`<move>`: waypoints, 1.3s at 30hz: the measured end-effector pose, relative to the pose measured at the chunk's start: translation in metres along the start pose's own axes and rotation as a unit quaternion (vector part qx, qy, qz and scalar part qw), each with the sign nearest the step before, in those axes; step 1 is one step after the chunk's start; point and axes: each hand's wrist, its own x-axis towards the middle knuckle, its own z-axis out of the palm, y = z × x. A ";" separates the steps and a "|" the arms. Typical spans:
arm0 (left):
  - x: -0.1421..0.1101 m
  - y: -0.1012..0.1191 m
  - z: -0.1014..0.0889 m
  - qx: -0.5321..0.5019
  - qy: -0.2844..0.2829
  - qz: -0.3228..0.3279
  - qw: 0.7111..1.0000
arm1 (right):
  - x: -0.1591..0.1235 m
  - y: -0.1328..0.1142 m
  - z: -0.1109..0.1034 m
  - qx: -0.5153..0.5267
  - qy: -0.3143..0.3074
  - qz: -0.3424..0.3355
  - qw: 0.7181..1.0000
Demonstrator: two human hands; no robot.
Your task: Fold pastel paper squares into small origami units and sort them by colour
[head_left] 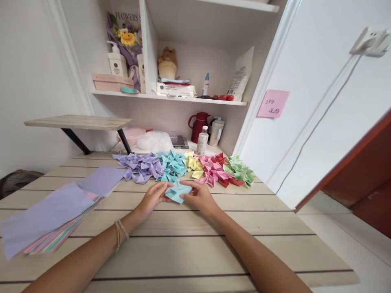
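A light blue piece of folded paper (176,193) is held just above the table between my two hands. My left hand (153,198) pinches its left edge, with a bracelet on that wrist. On the other side my right hand (200,198) grips the paper, thumb in front and index finger along its upper right edge. Right behind the hands lie heaps of folded paper shapes: purple (143,166), blue (172,163), yellow (193,162), pink (210,170), red (224,182) and green (241,170).
Stacked coloured paper sheets (45,215) lie on the slatted table (183,252) at left. A small raised shelf (77,121) stands at the back left. Behind the heaps are a bottle (202,140), a red jug (200,125) and a tumbler (216,132). A pink note (273,103) sticks to the wall.
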 end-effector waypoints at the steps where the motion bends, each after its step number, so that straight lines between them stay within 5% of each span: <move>1: -0.001 0.001 0.001 0.020 -0.004 0.003 1.000 | 0.000 0.000 -0.001 -0.023 0.005 -0.015 1.000; 7: -0.002 0.005 0.004 0.102 -0.032 0.029 0.994 | 0.000 -0.008 -0.007 -0.169 -0.001 -0.089 0.982; 15: 0.000 -0.007 -0.002 0.156 -0.042 0.028 0.986 | -0.004 -0.014 -0.010 -0.317 0.018 -0.074 0.946; 24: -0.002 -0.001 -0.001 0.196 -0.062 0.031 0.978 | -0.001 -0.010 -0.005 -0.136 0.012 -0.060 0.989; 29: -0.003 -0.006 -0.002 0.189 -0.106 0.008 0.976 | -0.001 -0.010 -0.004 -0.143 -0.016 -0.071 0.987; 39: -0.007 0.002 0.001 0.172 -0.064 0.041 0.982 | -0.007 -0.009 0.003 -0.177 -0.051 -0.080 0.980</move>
